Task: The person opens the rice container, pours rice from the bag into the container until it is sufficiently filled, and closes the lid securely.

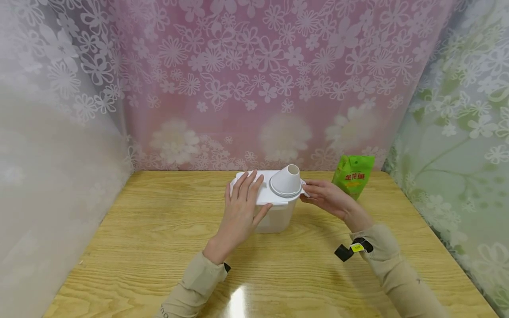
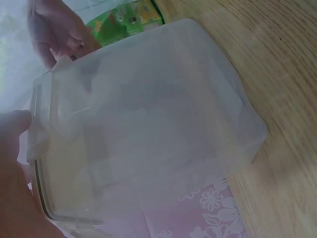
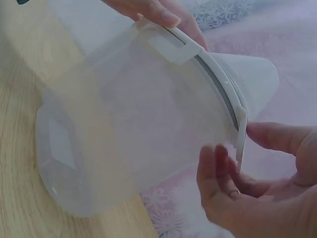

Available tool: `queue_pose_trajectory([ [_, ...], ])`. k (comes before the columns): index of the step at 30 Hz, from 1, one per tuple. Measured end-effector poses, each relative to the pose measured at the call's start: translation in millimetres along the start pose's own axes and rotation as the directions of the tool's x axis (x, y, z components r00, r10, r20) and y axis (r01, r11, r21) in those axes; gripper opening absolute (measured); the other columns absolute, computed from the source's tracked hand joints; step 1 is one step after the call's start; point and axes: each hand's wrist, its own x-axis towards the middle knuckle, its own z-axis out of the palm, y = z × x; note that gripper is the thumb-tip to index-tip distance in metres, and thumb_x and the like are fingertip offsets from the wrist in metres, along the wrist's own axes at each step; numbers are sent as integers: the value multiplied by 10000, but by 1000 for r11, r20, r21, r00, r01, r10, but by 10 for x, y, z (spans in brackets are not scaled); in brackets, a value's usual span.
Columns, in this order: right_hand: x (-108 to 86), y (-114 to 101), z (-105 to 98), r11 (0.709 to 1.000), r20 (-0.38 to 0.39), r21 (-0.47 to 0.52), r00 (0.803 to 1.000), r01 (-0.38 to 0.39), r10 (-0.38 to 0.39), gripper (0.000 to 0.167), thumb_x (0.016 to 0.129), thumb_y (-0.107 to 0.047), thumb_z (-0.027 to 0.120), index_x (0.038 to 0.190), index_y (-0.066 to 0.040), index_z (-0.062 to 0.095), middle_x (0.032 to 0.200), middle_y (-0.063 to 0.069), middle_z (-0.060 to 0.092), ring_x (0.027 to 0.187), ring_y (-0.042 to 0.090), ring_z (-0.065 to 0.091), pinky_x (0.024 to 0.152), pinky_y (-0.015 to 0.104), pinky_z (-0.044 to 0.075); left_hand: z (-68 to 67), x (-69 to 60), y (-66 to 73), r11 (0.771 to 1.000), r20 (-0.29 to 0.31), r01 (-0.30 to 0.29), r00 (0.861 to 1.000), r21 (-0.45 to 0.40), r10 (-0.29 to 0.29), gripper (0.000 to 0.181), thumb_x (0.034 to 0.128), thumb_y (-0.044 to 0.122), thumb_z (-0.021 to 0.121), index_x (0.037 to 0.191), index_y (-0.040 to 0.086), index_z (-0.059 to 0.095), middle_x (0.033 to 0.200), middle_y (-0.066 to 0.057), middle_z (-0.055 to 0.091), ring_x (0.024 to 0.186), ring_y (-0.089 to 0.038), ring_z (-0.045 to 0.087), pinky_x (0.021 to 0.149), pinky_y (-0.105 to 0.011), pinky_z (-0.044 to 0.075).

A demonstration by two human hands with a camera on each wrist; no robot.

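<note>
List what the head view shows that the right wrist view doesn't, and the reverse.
Only the head view: the green bag and the green-flowered curtain.
Only the right wrist view: the grey seal beneath the white lid.
Both: the container, its lid and cone, the left hand resting on the lid, the right hand at the end flap, and the wooden table.

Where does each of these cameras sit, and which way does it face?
Head: on the person's head, facing forward and down at the white-lidded container, green bag and wooden table; left hand, right hand and sleeves show.
Left wrist: on that wrist, facing the container's side; both hands show.
Right wrist: on that wrist, facing the container's side and side latch; both hands show.
Both wrist views share the container and both hands.
</note>
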Motion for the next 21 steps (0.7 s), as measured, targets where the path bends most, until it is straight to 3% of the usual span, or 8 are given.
queue_pose_trajectory([
  [3, -31, -13, 38, 989, -50, -150, 999, 12, -20, 583, 1091, -187, 456, 1556, 94, 246, 1498, 173, 459, 1230, 158, 575, 1086, 386, 458, -3, 2, -1, 1000, 10, 4, 1000, 4, -4, 700, 992, 450, 600, 1554, 100, 372, 1610, -124, 340, 1494, -318, 263, 1159, -665, 212],
  [5, -62, -25, 84, 967, -94, -252, 994, 31, -57, 614, 1088, -237, 472, 1581, 43, 238, 1571, 232, 345, 1335, 246, 497, 1131, 483, 402, -7, 3, 0, 1000, 14, 5, 1000, 2, -5, 702, 992, 452, 601, 1555, 102, 370, 1612, -121, 338, 1498, -314, 258, 1162, -661, 210],
  [7, -96, -31, 146, 942, -150, -328, 981, 67, -122, 607, 1084, -264, 482, 1583, 8, 269, 1574, 267, 326, 1393, 347, 422, 1144, 565, 355, -9, 6, -3, 1000, 14, 3, 1000, 0, -3, 701, 991, 453, 605, 1554, 103, 374, 1608, -119, 343, 1496, -312, 261, 1161, -663, 213],
  [10, -141, -29, 272, 900, -251, -419, 937, 121, -243, 565, 1075, -290, 504, 1557, -32, 360, 1525, 247, 412, 1398, 396, 398, 1132, 594, 346, -11, 7, -16, 1000, 9, -2, 1000, -10, 2, 702, 984, 449, 621, 1549, 107, 385, 1600, -116, 357, 1487, -311, 274, 1151, -676, 223],
  [14, -181, 4, 442, 820, -314, -533, 851, 209, -421, 493, 1060, -239, 545, 1506, -53, 448, 1467, 213, 493, 1345, 375, 449, 1098, 589, 377, -15, 13, -32, 1000, 4, -5, 1000, -22, 5, 705, 973, 451, 642, 1545, 120, 397, 1591, -104, 373, 1476, -301, 290, 1144, -685, 230],
  [15, -184, 20, 476, 780, -309, -583, 826, 227, -471, 487, 1052, -222, 562, 1498, -55, 458, 1455, 211, 502, 1331, 375, 461, 1081, 588, 392, -14, 15, -37, 1000, 4, -5, 1000, -24, 5, 706, 970, 452, 646, 1544, 122, 400, 1590, -103, 375, 1475, -300, 293, 1145, -685, 230],
  [17, -183, 60, 532, 671, -280, -699, 769, 247, -575, 501, 1026, -197, 610, 1485, -49, 471, 1426, 212, 519, 1309, 379, 480, 1051, 584, 416, -12, 16, -46, 1000, -2, -8, 1000, -25, 8, 709, 965, 453, 654, 1542, 128, 402, 1585, -103, 382, 1471, -300, 298, 1141, -685, 237],
  [21, -181, 141, 622, 395, -189, -901, 654, 181, -732, 583, 982, -268, 680, 1465, -6, 483, 1369, 239, 528, 1262, 428, 491, 1026, 596, 426, -4, 10, -57, 999, -10, -11, 1000, -34, 11, 709, 959, 451, 658, 1540, 135, 404, 1581, -105, 387, 1470, -302, 300, 1137, -691, 236],
])
